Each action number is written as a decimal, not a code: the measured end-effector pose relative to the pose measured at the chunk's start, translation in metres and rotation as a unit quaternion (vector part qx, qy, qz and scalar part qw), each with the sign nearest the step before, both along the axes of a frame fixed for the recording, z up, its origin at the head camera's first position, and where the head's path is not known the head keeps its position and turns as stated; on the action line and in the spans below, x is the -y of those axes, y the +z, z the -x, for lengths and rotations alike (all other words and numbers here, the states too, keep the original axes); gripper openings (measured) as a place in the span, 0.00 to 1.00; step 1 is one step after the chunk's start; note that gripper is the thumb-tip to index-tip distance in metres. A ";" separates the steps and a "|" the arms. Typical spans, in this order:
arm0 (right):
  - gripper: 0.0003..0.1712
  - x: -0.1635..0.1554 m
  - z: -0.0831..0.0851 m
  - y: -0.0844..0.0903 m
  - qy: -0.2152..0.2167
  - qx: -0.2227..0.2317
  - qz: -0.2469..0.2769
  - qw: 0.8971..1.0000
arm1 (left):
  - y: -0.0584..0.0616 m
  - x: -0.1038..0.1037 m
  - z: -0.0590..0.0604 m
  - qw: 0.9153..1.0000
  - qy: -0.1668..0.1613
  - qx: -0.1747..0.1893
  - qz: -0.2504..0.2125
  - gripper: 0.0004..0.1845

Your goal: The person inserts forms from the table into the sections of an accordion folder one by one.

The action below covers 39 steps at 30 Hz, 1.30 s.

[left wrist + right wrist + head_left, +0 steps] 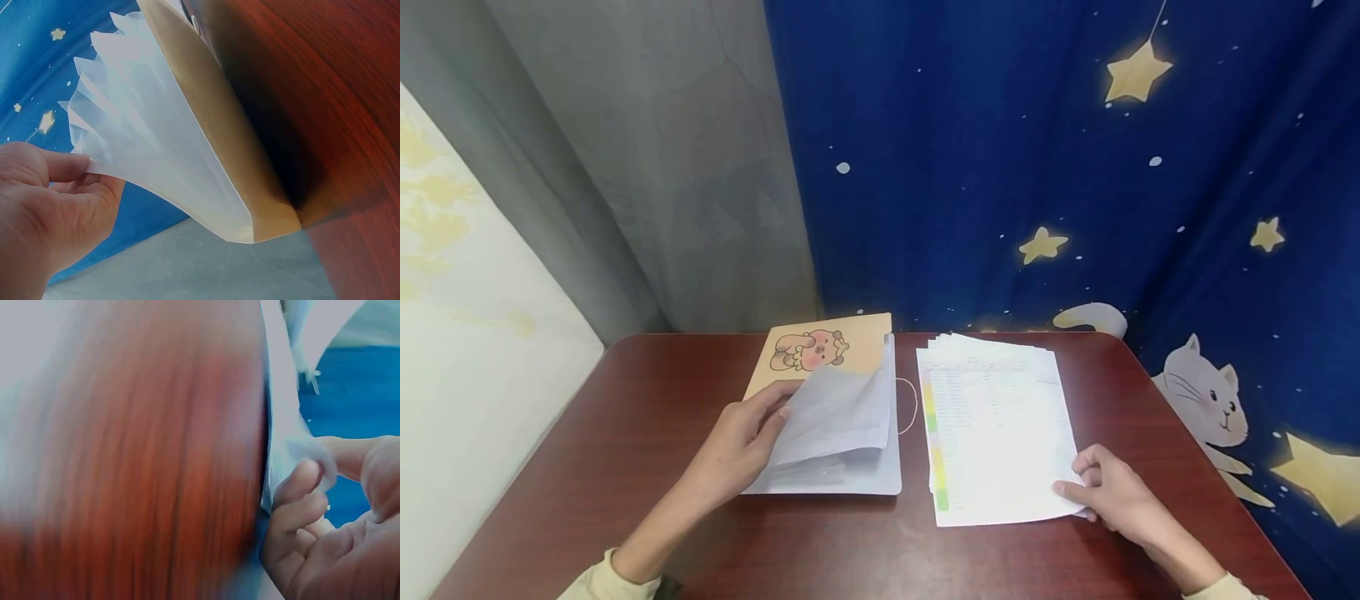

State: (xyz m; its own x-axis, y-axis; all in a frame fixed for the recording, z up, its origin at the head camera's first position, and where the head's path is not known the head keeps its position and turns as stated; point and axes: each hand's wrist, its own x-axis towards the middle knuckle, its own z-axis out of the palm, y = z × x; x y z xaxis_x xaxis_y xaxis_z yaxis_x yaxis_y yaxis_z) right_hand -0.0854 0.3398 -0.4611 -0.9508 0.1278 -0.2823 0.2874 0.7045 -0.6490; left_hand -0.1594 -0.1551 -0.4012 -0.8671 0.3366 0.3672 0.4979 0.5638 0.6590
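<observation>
A display folder (838, 392) with a tan cover bearing a cartoon animal lies open on the red-brown table (647, 433). My left hand (741, 446) lifts several of its clear plastic sleeves (150, 137) by their left edge, thumb and fingers pinching them. Right of the folder lies a stack of printed papers (992, 425) with coloured marks down its left margin. My right hand (1101, 487) pinches the lower right corner of the top sheet (309, 453).
A blue curtain (1037, 150) with stars and a cat hangs behind and right of the table. A grey curtain (662, 167) hangs at the back left. An elastic cord loop (910, 406) sticks out between folder and papers.
</observation>
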 end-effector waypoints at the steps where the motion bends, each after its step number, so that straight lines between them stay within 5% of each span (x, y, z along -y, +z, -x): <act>1: 0.32 0.000 0.000 0.000 -0.009 0.011 0.044 0.999 | 0.000 0.000 0.000 1.000 0.000 0.001 0.000 0.21; 6: 0.41 -0.001 -0.001 0.001 -0.027 0.030 0.181 0.983 | 0.000 0.000 0.001 1.000 0.001 0.003 -0.001 0.21; 15: 0.34 -0.004 -0.003 0.000 -0.011 0.039 0.248 0.968 | 0.000 -0.001 0.003 1.000 -0.006 -0.002 -0.003 0.21; 32: 0.19 0.006 0.002 0.007 0.000 0.059 0.420 0.906 | -0.001 0.004 0.002 1.000 0.002 0.003 -0.003 0.20; 39: 0.13 0.009 0.003 0.006 -0.005 0.041 0.439 0.897 | -0.001 0.006 0.001 1.000 0.004 -0.004 -0.004 0.20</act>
State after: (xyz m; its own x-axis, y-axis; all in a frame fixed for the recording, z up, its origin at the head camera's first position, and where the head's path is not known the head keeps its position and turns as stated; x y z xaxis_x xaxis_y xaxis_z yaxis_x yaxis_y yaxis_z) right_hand -0.0885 0.3310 -0.4548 -0.9220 -0.1700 -0.3478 0.3635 -0.0713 -0.9289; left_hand -0.1604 -0.1615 -0.4023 -0.8663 0.3271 0.3774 0.4994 0.5626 0.6588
